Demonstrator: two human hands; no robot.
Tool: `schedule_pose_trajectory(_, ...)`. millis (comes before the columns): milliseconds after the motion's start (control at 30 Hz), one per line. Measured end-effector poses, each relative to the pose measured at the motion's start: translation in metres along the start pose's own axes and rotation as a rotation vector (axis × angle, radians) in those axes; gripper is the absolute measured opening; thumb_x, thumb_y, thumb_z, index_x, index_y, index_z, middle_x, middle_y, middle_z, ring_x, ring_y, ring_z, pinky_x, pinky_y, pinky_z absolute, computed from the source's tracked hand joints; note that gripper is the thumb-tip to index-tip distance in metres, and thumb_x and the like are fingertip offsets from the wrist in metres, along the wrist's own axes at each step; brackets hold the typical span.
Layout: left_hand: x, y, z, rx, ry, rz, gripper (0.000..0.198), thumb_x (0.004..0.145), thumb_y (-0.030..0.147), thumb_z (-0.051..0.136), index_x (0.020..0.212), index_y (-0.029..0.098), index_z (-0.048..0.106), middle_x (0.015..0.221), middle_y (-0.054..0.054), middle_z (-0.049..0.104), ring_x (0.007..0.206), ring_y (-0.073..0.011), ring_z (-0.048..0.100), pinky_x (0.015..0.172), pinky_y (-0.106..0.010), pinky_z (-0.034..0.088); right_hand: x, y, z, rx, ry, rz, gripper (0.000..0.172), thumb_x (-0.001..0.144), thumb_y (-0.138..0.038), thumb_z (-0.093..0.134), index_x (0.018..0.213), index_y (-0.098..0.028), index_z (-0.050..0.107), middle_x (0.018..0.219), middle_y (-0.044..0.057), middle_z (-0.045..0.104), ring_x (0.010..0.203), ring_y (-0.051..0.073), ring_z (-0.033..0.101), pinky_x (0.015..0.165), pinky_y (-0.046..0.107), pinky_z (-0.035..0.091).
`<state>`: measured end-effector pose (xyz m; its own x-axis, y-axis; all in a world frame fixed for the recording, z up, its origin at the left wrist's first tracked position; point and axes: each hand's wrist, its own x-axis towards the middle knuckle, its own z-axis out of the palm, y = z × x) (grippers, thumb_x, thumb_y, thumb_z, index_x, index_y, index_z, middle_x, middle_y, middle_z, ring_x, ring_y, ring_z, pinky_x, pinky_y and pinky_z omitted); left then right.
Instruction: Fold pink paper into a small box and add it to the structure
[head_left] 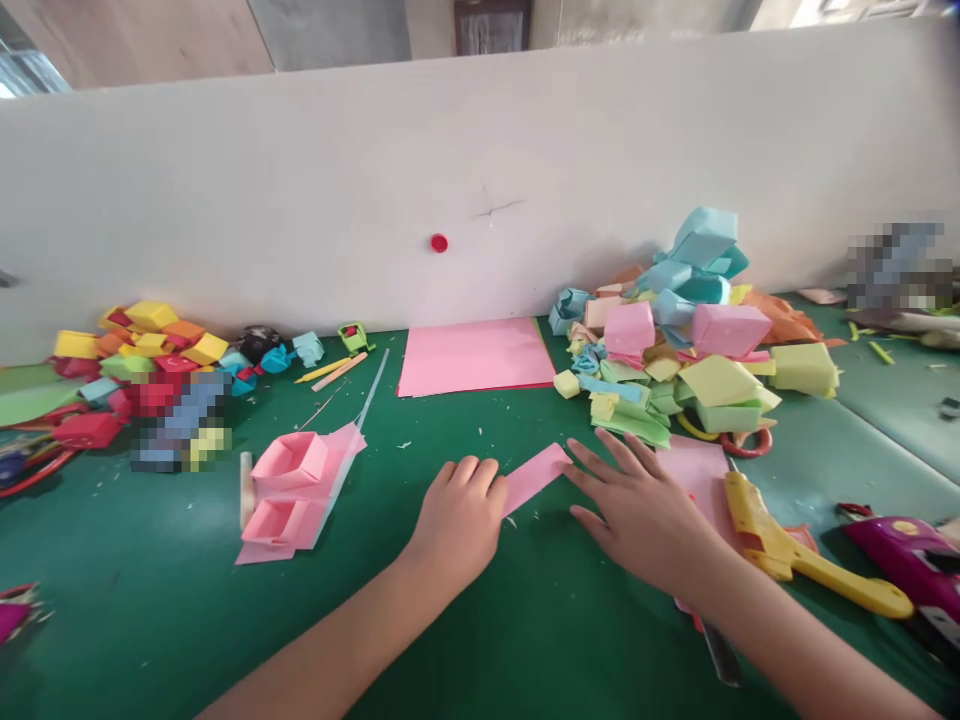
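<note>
On the green tabletop lies a narrow pink paper strip (534, 480), slanting up to the right. Its lower left end is under the curled fingers of my left hand (463, 512), which grips it. My right hand (646, 500) has its fingers spread, with the fingertips touching the strip's upper right end. Left of my hands, two small open pink paper boxes (289, 462) rest on pink paper beside a clear ruler (352, 440). A stack of pink paper sheets (476, 357) lies farther back. More pink paper (694, 475) is partly hidden behind my right hand.
A yellow glue gun (799, 560) and a purple tool (911, 560) lie at the right. Folded paper boxes are heaped at back right (675, 350) and back left (150, 345). A white partition (300, 200) with a red cap (439, 243) stands behind. A dark blade (721, 655) lies under my right forearm.
</note>
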<state>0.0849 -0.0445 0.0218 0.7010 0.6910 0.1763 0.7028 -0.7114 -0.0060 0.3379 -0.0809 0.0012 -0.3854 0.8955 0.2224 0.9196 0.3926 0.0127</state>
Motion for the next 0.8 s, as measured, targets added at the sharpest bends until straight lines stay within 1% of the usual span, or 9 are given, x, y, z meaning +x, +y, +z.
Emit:
schedule_pose_trajectory(67, 0.007, 0.002, 0.007, -0.001, -0.002, 0.053, 0.019, 0.095, 0.011, 0.048, 0.101, 0.014, 0.066, 0.107, -0.014, 0.067, 0.101, -0.0308, 0.063, 0.081, -0.046, 0.054, 0.008, -0.012, -0.001, 0.003, 0.001, 0.022, 0.048, 0.097, -0.037, 0.049, 0.141, -0.02, 0.059, 0.152, 0.011, 0.053, 0.143, 0.041, 0.038, 0.116, 0.065, 0.032)
schedule_pose_trajectory(133, 0.014, -0.005, 0.014, -0.007, 0.007, 0.137, 0.021, 0.098, 0.013, 0.045, 0.099, 0.014, 0.066, 0.104, -0.014, 0.068, 0.098, -0.0286, 0.064, 0.082, -0.045, 0.055, 0.017, -0.022, 0.0, 0.016, -0.003, 0.02, 0.055, 0.098, -0.035, 0.047, 0.149, -0.016, 0.049, 0.153, 0.014, 0.051, 0.144, 0.041, 0.038, 0.116, 0.065, 0.032)
schedule_pose_trajectory(233, 0.022, -0.023, 0.021, -0.09, 0.04, 0.304, 0.026, 0.103, 0.017, 0.042, 0.095, 0.014, 0.066, 0.103, -0.012, 0.069, 0.101, -0.0242, 0.065, 0.092, -0.04, 0.055, 0.024, -0.03, 0.006, 0.085, -0.081, -0.087, 0.057, 0.103, -0.039, 0.041, 0.155, -0.015, 0.041, 0.158, 0.011, 0.044, 0.148, 0.037, 0.035, 0.12, 0.06, 0.03)
schedule_pose_trajectory(367, 0.022, -0.033, 0.022, -0.124, 0.033, 0.382, 0.032, 0.106, 0.015, 0.035, 0.114, 0.015, 0.066, 0.116, -0.01, 0.072, 0.116, -0.0222, 0.065, 0.106, -0.039, 0.051, 0.023, -0.031, 0.019, 0.107, -0.119, -0.123, 0.066, 0.106, -0.049, 0.033, 0.157, -0.008, 0.033, 0.163, 0.013, 0.031, 0.151, 0.034, 0.029, 0.123, 0.054, 0.028)
schedule_pose_trajectory(433, 0.013, -0.022, 0.021, -0.114, 0.029, 0.317, 0.034, 0.106, 0.016, 0.036, 0.126, 0.016, 0.062, 0.127, -0.009, 0.07, 0.126, -0.024, 0.061, 0.112, -0.041, 0.048, 0.021, -0.031, 0.023, 0.114, -0.101, -0.122, 0.071, 0.105, -0.055, 0.033, 0.157, -0.007, 0.033, 0.164, 0.015, 0.029, 0.151, 0.035, 0.027, 0.123, 0.054, 0.027)
schedule_pose_trajectory(500, 0.0, -0.004, 0.02, -0.104, 0.033, 0.122, 0.04, 0.105, 0.028, 0.041, 0.139, 0.011, 0.054, 0.137, -0.016, 0.064, 0.135, -0.0306, 0.055, 0.115, -0.049, 0.044, 0.02, -0.031, 0.024, 0.122, -0.086, -0.123, 0.074, 0.103, -0.059, 0.036, 0.156, -0.007, 0.034, 0.164, 0.016, 0.029, 0.151, 0.037, 0.027, 0.122, 0.056, 0.028)
schedule_pose_trajectory(567, -0.012, 0.013, 0.019, -0.106, -0.015, -0.01, 0.06, 0.104, 0.044, 0.041, 0.153, 0.008, 0.037, 0.154, -0.022, 0.046, 0.143, -0.0356, 0.045, 0.116, -0.054, 0.041, 0.02, -0.031, 0.023, 0.13, -0.077, -0.126, 0.074, 0.102, -0.058, 0.039, 0.156, -0.007, 0.035, 0.163, 0.017, 0.029, 0.151, 0.038, 0.027, 0.121, 0.057, 0.029)
schedule_pose_trajectory(667, -0.025, 0.023, 0.016, -0.15, -0.133, -0.009, 0.073, 0.103, 0.057, 0.036, 0.158, 0.01, 0.027, 0.163, -0.02, 0.028, 0.151, -0.0368, 0.029, 0.119, -0.057, 0.034, 0.021, -0.032, 0.018, 0.137, -0.083, -0.127, 0.073, 0.102, -0.056, 0.041, 0.156, -0.007, 0.035, 0.163, 0.018, 0.031, 0.151, 0.037, 0.029, 0.121, 0.056, 0.029)
schedule_pose_trajectory(800, -0.026, 0.016, 0.016, -0.212, -0.179, 0.001, 0.078, 0.101, 0.06, 0.041, 0.16, 0.014, 0.021, 0.166, -0.017, 0.02, 0.154, -0.0344, 0.019, 0.123, -0.056, 0.027, 0.02, -0.033, 0.018, 0.132, -0.091, -0.116, 0.072, 0.102, -0.054, 0.041, 0.156, -0.006, 0.035, 0.164, 0.018, 0.029, 0.151, 0.036, 0.028, 0.121, 0.056, 0.028)
